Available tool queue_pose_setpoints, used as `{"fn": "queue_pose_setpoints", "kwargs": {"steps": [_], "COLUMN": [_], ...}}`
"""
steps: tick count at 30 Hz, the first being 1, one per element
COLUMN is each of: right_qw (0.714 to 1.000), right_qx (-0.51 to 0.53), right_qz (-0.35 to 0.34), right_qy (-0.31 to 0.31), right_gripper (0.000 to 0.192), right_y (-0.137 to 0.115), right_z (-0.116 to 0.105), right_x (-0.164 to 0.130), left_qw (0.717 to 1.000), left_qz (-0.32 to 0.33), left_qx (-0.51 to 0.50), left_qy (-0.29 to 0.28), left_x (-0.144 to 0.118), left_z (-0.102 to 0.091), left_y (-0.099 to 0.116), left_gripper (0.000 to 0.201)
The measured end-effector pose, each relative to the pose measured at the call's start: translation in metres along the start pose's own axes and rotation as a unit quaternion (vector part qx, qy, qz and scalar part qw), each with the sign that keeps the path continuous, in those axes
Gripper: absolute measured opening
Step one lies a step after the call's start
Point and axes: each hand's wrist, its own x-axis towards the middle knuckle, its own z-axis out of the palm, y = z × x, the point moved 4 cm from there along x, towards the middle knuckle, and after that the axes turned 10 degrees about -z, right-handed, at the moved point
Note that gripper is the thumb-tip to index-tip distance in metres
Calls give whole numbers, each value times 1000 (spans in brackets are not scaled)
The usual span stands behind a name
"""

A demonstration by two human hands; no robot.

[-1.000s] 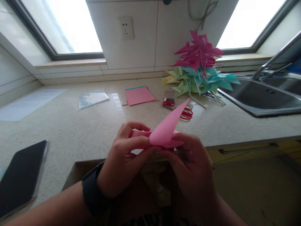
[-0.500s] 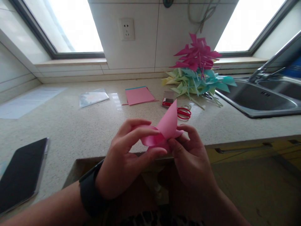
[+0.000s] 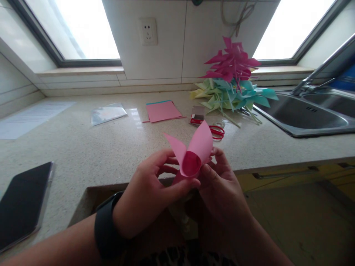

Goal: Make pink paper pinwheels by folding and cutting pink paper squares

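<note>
A pink paper pinwheel [image 3: 200, 142] with curled blades is between my two hands, just over the counter's front edge. My left hand [image 3: 155, 188] holds it from the left, thumb along its lower side and the other fingers partly hidden behind the paper. My right hand [image 3: 224, 184] pinches its right side between thumb and fingers. One blade points up and another sticks out to the upper left. Beyond it lie red-handled scissors [image 3: 217, 132], partly covered by the paper, and a small red box [image 3: 196, 115].
A stack of pink paper squares [image 3: 163, 112] lies mid-counter. Several finished pinwheels [image 3: 235, 62] are piled at the back right, beside a steel sink [image 3: 307, 111]. On the left are a black tablet [image 3: 24, 201], a clear plastic packet [image 3: 108, 113] and a printed sheet [image 3: 36, 116].
The left blade, which was curled under my left fingers, now stands free and points up. My left fingers have moved down and behind the paper. Both hands still hold the pinwheel.
</note>
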Motion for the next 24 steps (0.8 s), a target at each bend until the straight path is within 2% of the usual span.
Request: {"fn": "queue_pose_setpoints", "kwargs": {"steps": [4, 15, 24], "right_qw": [1000, 1000, 999], "right_qx": [15, 27, 20], "right_qz": [9, 13, 30], "right_qy": [-5, 6, 28], "right_gripper": [32, 34, 39], "right_y": [2, 4, 4], "right_z": [-1, 0, -1], "right_x": [1, 0, 0], "left_qw": [999, 997, 998], "left_qz": [22, 34, 47], "left_qx": [28, 60, 46], "left_qy": [3, 23, -5], "left_x": [-4, -8, -11], "left_z": [0, -1, 3], "left_y": [1, 1, -1], "left_gripper": [26, 33, 39]}}
